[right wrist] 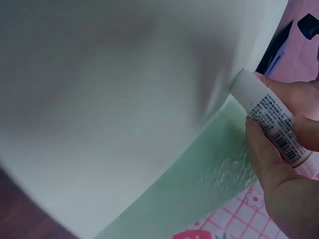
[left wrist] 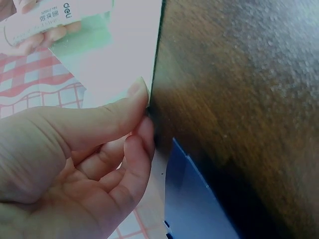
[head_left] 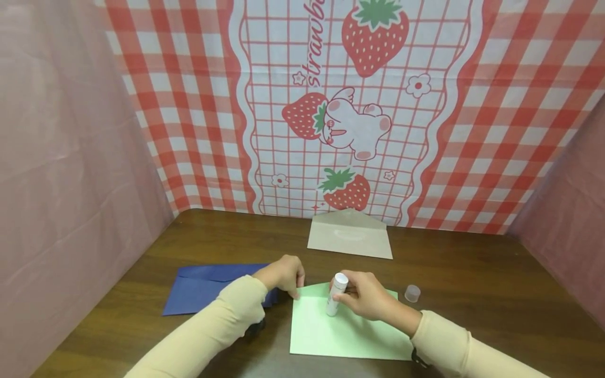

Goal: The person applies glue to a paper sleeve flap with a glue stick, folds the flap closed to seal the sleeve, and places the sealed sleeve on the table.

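A light green envelope (head_left: 352,341) lies on the table in front of me, its flap opened away from me. My left hand (head_left: 287,274) pinches its upper left corner between thumb and fingers, as the left wrist view also shows. In my right hand (head_left: 368,298) is a white glue stick (head_left: 334,302), tilted, its lower end at the envelope near the flap's fold. Glue smears show on the flap (right wrist: 219,174) in the right wrist view.
Dark blue envelopes (head_left: 198,291) lie to the left, partly under my left forearm. A beige envelope (head_left: 347,241) with a raised flap is at the back by the checked cloth (head_left: 203,136). A clear cap (head_left: 412,293) sits right of the green envelope.
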The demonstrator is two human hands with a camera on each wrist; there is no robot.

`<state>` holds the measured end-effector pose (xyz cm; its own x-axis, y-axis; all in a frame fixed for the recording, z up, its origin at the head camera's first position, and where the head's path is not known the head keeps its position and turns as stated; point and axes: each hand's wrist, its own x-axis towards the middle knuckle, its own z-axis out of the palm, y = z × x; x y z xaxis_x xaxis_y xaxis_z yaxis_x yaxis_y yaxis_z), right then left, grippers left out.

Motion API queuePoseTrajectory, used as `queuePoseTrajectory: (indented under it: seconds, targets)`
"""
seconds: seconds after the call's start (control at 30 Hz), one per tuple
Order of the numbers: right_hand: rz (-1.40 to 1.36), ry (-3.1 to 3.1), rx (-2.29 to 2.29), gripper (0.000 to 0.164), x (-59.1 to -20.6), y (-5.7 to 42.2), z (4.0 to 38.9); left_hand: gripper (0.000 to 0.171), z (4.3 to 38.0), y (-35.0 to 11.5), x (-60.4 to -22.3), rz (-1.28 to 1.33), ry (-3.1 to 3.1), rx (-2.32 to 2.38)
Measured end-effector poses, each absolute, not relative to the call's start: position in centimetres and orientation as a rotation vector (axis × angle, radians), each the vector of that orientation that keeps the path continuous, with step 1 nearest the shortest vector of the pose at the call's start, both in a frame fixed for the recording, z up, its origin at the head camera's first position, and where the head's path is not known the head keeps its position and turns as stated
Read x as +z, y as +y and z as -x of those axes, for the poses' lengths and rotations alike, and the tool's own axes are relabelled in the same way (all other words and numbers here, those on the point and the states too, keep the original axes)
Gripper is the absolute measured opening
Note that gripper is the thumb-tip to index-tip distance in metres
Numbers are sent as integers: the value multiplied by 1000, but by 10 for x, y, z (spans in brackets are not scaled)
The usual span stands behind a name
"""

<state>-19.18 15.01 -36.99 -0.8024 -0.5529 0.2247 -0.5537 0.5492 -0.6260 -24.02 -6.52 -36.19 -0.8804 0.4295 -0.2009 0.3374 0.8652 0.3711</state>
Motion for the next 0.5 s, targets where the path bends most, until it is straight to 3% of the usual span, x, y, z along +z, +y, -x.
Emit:
queuePoseTrajectory:
  seconds: [0.5]
  targets:
    - [-895,-2776,1041,19,-368,193,182,25,241,-67,-364,-571,2752,520]
